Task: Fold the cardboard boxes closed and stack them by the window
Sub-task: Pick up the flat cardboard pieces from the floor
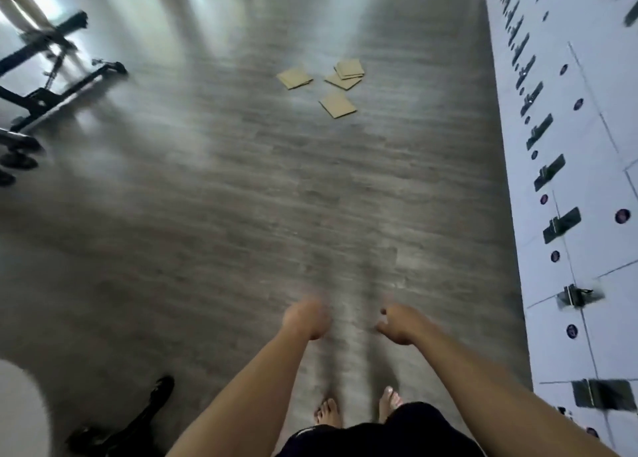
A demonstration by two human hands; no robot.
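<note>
The flattened cardboard boxes lay well ahead on the floor, slightly nearer the right hand than the left hand; both blurred grips held nothing.

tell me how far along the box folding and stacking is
Nothing looks done: the cardboard pieces lie flat and scattered on the floor well ahead, none folded. Some overlap in a loose pile, but no stack of closed boxes is visible. Nothing is in hand: the left hand and right hand are empty, though blurred. All folding and stacking remains.
</note>
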